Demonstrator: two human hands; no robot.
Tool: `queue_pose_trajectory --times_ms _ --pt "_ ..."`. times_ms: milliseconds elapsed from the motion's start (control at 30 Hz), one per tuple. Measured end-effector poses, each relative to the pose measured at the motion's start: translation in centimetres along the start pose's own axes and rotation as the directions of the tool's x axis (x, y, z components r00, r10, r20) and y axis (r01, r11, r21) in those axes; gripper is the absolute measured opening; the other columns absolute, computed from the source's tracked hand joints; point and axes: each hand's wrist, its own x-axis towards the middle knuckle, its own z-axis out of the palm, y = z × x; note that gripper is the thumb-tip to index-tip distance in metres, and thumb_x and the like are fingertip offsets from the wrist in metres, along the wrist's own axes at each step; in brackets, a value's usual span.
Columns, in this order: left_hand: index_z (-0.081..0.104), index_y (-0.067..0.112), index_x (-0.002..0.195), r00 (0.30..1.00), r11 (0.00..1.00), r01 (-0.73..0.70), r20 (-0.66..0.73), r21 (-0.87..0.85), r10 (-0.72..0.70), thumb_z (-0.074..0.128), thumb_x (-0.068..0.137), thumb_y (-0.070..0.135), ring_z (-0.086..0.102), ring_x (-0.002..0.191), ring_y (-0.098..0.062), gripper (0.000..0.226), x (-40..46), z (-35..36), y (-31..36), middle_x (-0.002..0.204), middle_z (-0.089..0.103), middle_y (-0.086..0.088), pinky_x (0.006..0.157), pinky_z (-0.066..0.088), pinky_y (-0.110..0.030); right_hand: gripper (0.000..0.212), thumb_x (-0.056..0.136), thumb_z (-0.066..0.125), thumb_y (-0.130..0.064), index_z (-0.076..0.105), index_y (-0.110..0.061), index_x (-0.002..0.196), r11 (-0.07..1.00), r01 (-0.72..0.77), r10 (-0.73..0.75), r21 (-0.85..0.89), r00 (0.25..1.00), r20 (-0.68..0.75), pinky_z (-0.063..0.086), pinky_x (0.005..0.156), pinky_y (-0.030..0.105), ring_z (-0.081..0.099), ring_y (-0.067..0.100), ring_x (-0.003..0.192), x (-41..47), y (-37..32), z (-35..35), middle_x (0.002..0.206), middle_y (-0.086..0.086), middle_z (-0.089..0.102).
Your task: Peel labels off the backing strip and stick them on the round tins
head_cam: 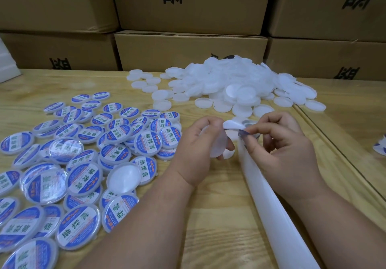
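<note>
Label (232,125) pinched between both hands, blank tin (218,144) in left hand (200,141)

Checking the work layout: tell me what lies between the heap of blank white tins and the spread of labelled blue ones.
Head view: a band of bare wooden table separates the blank tins from the labelled tins; a few stray blank tins sit at its far edge.
</note>
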Motion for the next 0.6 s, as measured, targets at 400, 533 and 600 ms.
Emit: queue_pose_trajectory --times_ms 400,533,600 --pt "0.071 0.037 0.092 0.993 0.991 0.031 -0.111 -0.133 -0.046 0.039 0.092 0.033 0.067 0.080 -0.037 0.032 0.76 -0.20 -0.17 0.096 0.073 -0.008 0.074 0.051 -0.051 0.035 0.081 0.082 -0.005 0.078 -0.040 0.079 0.970 -0.173 0.165 0.170 0.985 0.057 0.051 0.062 0.017 0.062 0.001 0.065 -0.02 -0.84 -0.15 0.078 -0.008 0.075" --pt "0.069 0.027 0.098 0.996 0.992 0.051 -0.060 -0.119 -0.058 0.036 0.094 0.040 0.066 0.091 -0.046 0.036 0.39 0.12 -0.14 0.108 0.067 -0.035 0.077 0.050 -0.056 0.033 0.081 0.082 -0.009 0.079 -0.041 0.078 0.940 -0.286 0.247 0.188 0.947 0.207 0.052 0.070 0.013 0.070 0.000 0.077 -0.07 -0.95 0.03 0.084 -0.016 0.078" --pt "0.067 0.023 0.101 0.997 0.994 0.057 -0.041 -0.089 -0.061 0.035 0.094 0.041 0.063 0.084 -0.037 0.038 0.39 0.11 -0.32 0.108 0.066 -0.035 0.072 0.048 -0.045 0.028 0.082 0.082 -0.013 0.079 -0.041 0.079 0.937 -0.314 0.279 0.156 0.938 0.207 0.053 0.068 0.014 0.067 0.004 0.073 -0.10 -0.82 0.11 0.083 -0.015 0.078"
